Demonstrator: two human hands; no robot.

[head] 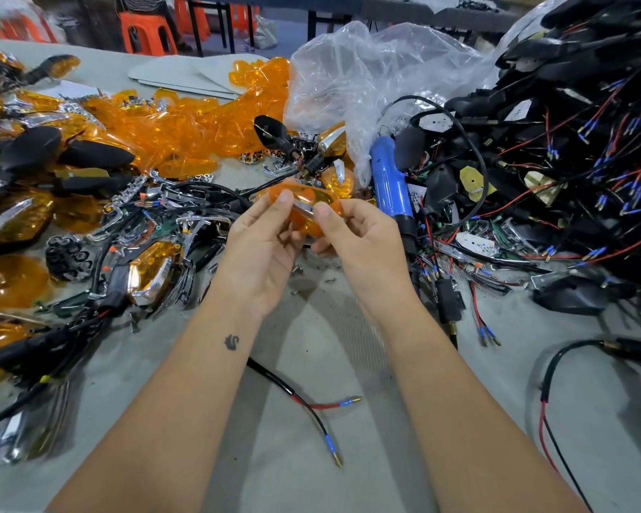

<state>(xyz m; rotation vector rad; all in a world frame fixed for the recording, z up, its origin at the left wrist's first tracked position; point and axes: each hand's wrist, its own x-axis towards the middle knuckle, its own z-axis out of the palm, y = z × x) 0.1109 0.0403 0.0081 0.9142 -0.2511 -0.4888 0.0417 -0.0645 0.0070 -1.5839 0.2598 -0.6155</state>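
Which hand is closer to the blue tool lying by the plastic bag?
Right. The right hand sits just left of the blue tool; the left hand is farther left, on the other side of the orange lens that both hands pinch.

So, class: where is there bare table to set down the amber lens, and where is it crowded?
Bare table lies between the forearms, near the loose wire. Also between right forearm and black cable. Crowded: amber lenses left, wired housings right.

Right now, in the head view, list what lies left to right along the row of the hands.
Amber lamp with chrome trim → left hand → orange lens → right hand → blue screwdriver → heap of black wired housings.
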